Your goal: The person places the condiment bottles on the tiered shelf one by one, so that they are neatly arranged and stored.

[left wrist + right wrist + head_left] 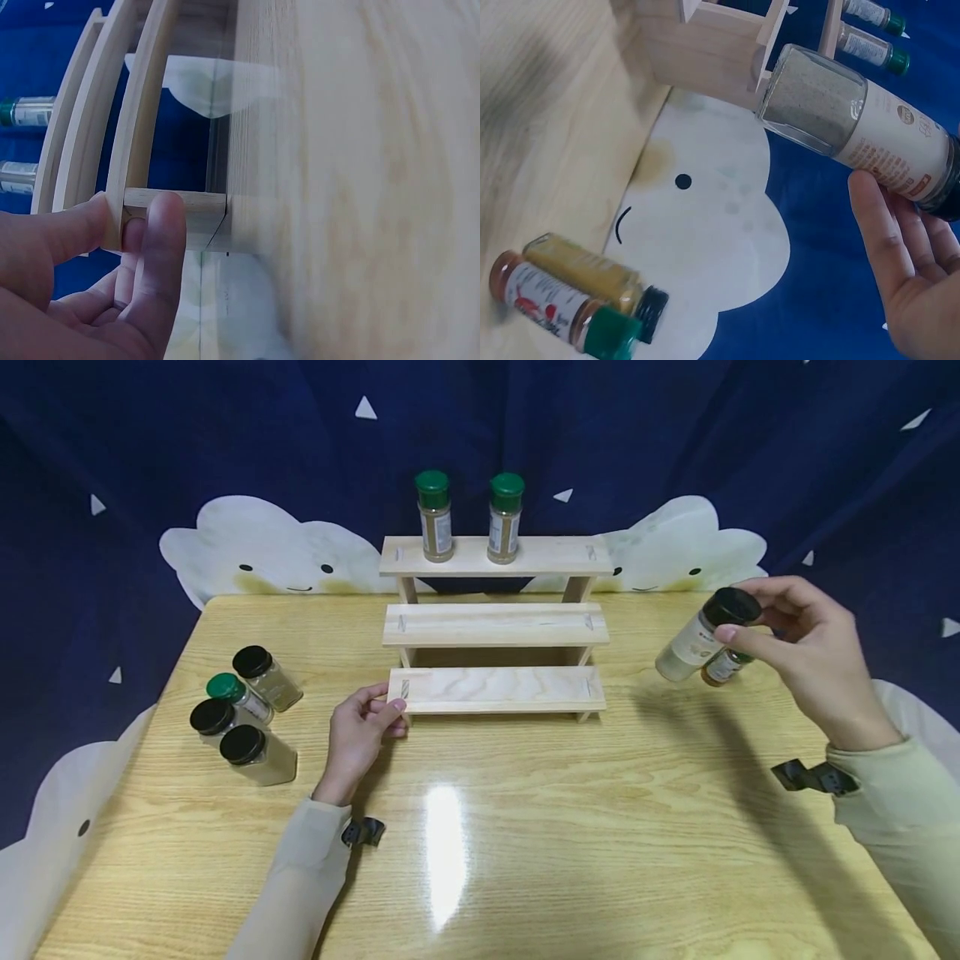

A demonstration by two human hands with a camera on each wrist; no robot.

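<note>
A three-tier wooden rack [495, 689] stands at the table's middle. My left hand [360, 735] pinches the left end of its lowest step; in the left wrist view the thumb and fingers [165, 247] grip that corner. On the right, my right hand [817, 652] holds a black-capped spice jar [688, 647], tilted, by its upper part. Pale powder fills the jar [817, 97] in the right wrist view. Behind it on the table stands a green-capped spice jar [723, 668], beside a black-capped jar of yellow powder [585, 266]. Two green-capped jars [437, 531] stand on the top step.
At the table's left stand several spice jars, among them a black-capped jar [270, 764] and a green-capped one [253, 703]. A dark blue curtain [285, 435] with white cloud shapes hangs behind the wooden table [570, 827].
</note>
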